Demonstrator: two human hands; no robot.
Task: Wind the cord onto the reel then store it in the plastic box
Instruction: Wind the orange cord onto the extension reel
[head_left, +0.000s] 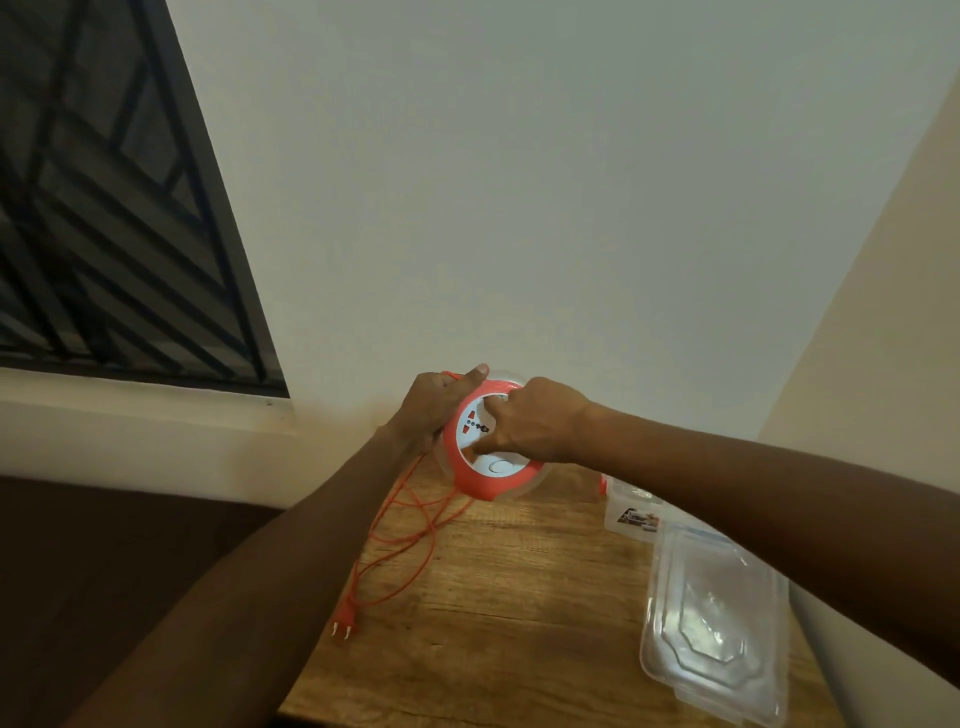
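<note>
A round orange and white cord reel (493, 475) with sockets on its face is held up above the wooden table (519, 597). My left hand (434, 410) grips its left rim, thumb over the top edge. My right hand (535, 421) rests on the white face with curled fingers pressed into it. The orange cord (410, 525) hangs from the reel in loose loops down to the table and ends in an orange two-pin plug (344, 621) near the table's left edge. A clear plastic box (631, 512) stands at the right, partly behind my right forearm.
A clear plastic lid (717, 623) lies flat on the table's right side. A white wall rises right behind the table, with a dark barred window (104, 208) at the left. The table's left edge drops off to a dark floor.
</note>
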